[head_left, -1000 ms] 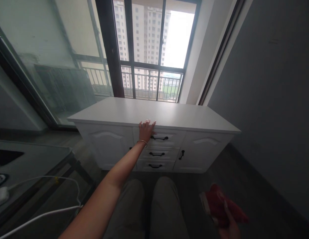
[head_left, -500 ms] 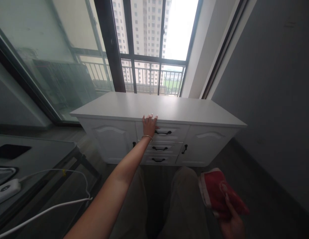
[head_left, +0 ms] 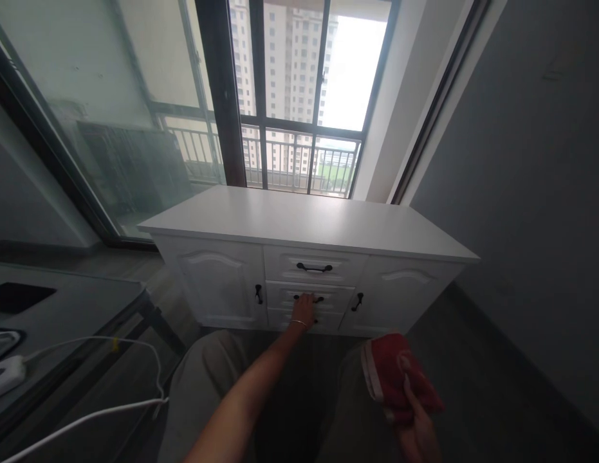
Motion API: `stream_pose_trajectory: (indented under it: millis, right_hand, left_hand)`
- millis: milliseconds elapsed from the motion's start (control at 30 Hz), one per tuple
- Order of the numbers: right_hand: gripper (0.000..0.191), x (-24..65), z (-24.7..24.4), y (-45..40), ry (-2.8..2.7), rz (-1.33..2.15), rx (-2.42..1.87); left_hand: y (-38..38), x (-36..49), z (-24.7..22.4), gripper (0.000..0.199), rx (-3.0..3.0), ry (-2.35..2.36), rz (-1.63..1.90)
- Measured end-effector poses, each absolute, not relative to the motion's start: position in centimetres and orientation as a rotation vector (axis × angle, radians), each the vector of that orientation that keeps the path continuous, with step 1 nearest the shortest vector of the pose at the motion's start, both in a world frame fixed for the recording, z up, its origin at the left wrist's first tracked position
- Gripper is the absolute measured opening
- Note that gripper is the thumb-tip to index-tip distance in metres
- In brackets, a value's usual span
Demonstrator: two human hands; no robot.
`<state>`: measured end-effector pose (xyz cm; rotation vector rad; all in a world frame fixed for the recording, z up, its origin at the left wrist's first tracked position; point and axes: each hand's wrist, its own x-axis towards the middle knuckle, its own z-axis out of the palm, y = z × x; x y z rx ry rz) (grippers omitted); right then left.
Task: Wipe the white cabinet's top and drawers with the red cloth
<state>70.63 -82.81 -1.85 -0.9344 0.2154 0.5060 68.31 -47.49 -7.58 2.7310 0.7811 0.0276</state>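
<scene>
A white sideboard (head_left: 328, 222) stands under the window, with three drawers in its middle and a door on each side. My left hand (head_left: 304, 310) reaches forward and its fingers curl on the black handle of the middle drawer (head_left: 285, 296). The top drawer (head_left: 314, 266) above it is closed. My right hand (head_left: 417, 432) is low at the bottom right, holding a folded red cloth (head_left: 398, 379) with a pale edge. My knees fill the bottom middle of the view.
A dark table (head_left: 62, 308) at the left carries a white power strip (head_left: 4, 376) with white cables (head_left: 110, 405) trailing off it. A grey wall (head_left: 535, 193) runs along the right. Tall windows with a railing lie behind the sideboard.
My left hand has dropped from the sideboard's top edge down to the middle drawer's handle. The red cloth in my right hand has risen and shifted left.
</scene>
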Motion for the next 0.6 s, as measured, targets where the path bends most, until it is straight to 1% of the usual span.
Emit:
stream_pose_trajectory:
  millis: [133,200,333,467,600]
  right_hand:
    - [0.047,69.5,-1.3,-81.9,0.255,0.491,-0.934]
    - [0.049,69.2,-0.8,-80.3,0.277,0.491,-0.907]
    - [0.056,68.8,0.1,-76.0,0.25,0.572,-0.89]
    - [0.05,68.6,0.2,-72.4,0.215,0.642,-0.955]
    - [0.043,68.0,-0.7,-70.8,0.189,0.696,-0.995]
  left_hand:
    - [-45.7,68.5,-7.6,0.084,2.685,0.84,-0.149]
    - [-45.4,68.5,-7.7,0.086,2.692,0.825,-0.195]
    - [-45.4,68.7,-7.1,0.085,2.703,0.805,-0.257]
    - [-45.5,68.5,-6.2,0.078,2.695,0.77,-0.279]
    - [-45.8,67.1,-6.1,0.076,2.683,0.661,-0.347]
